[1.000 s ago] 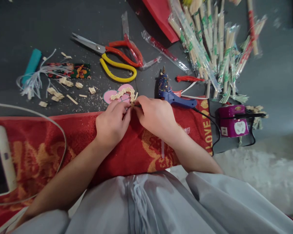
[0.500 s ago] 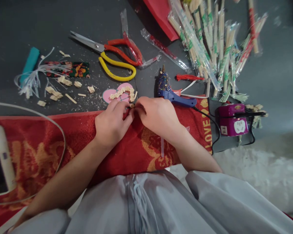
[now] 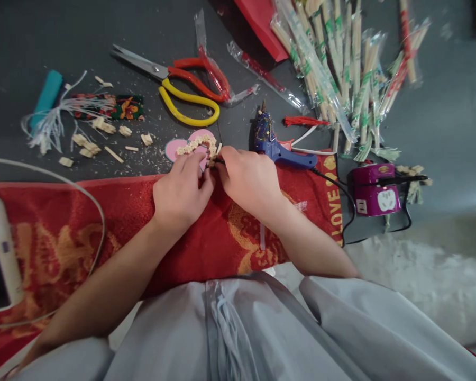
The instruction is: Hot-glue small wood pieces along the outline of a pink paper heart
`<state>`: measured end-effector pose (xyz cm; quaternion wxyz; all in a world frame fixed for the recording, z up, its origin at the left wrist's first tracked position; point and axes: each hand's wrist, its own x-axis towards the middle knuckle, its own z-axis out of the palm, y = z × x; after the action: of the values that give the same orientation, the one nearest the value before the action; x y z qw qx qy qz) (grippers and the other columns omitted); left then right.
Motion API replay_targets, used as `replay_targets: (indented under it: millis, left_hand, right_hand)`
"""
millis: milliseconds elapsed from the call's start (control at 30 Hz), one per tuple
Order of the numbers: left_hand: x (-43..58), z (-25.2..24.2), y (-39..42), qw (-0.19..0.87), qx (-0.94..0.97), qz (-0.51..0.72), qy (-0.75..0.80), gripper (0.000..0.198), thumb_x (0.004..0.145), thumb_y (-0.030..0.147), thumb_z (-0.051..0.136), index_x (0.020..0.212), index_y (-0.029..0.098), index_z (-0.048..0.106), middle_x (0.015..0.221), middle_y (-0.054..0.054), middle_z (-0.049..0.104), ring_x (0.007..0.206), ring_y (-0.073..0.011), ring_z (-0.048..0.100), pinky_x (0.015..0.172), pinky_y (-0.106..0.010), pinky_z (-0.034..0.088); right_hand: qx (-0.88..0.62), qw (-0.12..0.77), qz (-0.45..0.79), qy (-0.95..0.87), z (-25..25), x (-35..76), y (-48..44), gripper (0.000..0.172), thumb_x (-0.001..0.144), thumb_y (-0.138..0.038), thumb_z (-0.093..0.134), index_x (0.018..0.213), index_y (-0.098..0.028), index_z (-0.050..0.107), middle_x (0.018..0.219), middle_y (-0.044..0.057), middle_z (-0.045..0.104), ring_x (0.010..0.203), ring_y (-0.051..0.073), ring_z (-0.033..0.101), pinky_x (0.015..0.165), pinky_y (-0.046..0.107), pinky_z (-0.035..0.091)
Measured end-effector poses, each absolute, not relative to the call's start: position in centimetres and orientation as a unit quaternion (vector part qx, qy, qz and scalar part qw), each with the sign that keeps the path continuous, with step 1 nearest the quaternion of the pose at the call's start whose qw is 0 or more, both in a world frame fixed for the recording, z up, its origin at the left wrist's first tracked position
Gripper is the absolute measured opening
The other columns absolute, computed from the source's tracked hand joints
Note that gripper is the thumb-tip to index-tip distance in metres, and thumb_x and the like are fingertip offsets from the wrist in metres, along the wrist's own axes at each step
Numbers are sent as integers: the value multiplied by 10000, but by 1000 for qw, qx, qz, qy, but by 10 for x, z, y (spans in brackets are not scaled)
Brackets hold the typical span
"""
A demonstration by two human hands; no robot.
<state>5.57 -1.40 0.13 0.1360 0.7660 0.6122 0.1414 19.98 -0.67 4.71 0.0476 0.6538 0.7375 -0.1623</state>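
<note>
A pink heart-shaped cutout lies at the edge of the red towel, with a curved row of short pale wooden pieces on it. My left hand curls over the heart's near side, index finger against it and thumb below. What its fingers hold, if anything, is hidden. My right hand is closed in a pinch at a small tan wooden piece beside the heart, between both hands' fingertips. Just beyond that hand rests a blue glue gun, its nozzle pointing away.
Scissors with red and yellow handles lie beyond the heart. Cut wood bits and white strings are at left. Wrapped chopsticks pile up at back right, near a purple power socket. A phone lies on the towel.
Both hands have moved slightly away from me, bringing the small wooden piece closer to the heart and its row of pieces. The whole view has shifted a little.
</note>
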Motion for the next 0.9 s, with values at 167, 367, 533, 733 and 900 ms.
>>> replay_targets:
  millis: [167, 367, 533, 733, 900]
  left_hand:
    - [54, 2, -13, 151, 773, 126, 604, 362, 908, 307, 526, 1227, 237, 684, 1051, -75, 735, 916, -239, 704, 742, -325, 548]
    - [51, 1, -12, 156, 767, 168, 600, 383, 911, 292, 499, 1232, 228, 698, 1034, -60, 743, 917, -207, 695, 775, -297, 536]
    - [51, 0, -10, 178, 758, 200, 594, 395, 895, 275, 506, 1240, 214, 690, 962, -37, 739, 857, -176, 685, 744, -269, 520]
    - [52, 5, -9, 213, 751, 206, 590, 358, 904, 237, 514, 1220, 212, 681, 906, -25, 721, 890, -178, 691, 766, -269, 519]
    - [54, 7, -10, 191, 746, 159, 618, 332, 896, 291, 577, 1203, 207, 673, 881, -26, 701, 880, -204, 678, 760, -296, 515]
  right_hand:
    - [650, 31, -174, 739, 45, 200, -6, 323, 989, -183, 408, 1174, -143, 669, 1090, 133, 769, 928, 256, 732, 689, 302, 443]
    - [657, -6, -184, 731, 42, 202, -6, 367, 980, -166, 405, 1247, -142, 656, 1112, 123, 769, 965, 248, 714, 762, 311, 454]
    - [662, -27, -188, 725, 41, 203, -3, 357, 990, -192, 411, 1236, -136, 663, 1056, 113, 768, 958, 235, 700, 777, 303, 443]
    - [664, -39, -193, 721, 41, 204, -1, 324, 986, -222, 444, 1206, -148, 670, 948, 86, 756, 913, 226, 692, 744, 295, 424]
    - [663, -26, -186, 725, 41, 206, -2, 330, 973, -194, 434, 1191, -154, 679, 1005, 98, 766, 927, 239, 698, 765, 305, 430]
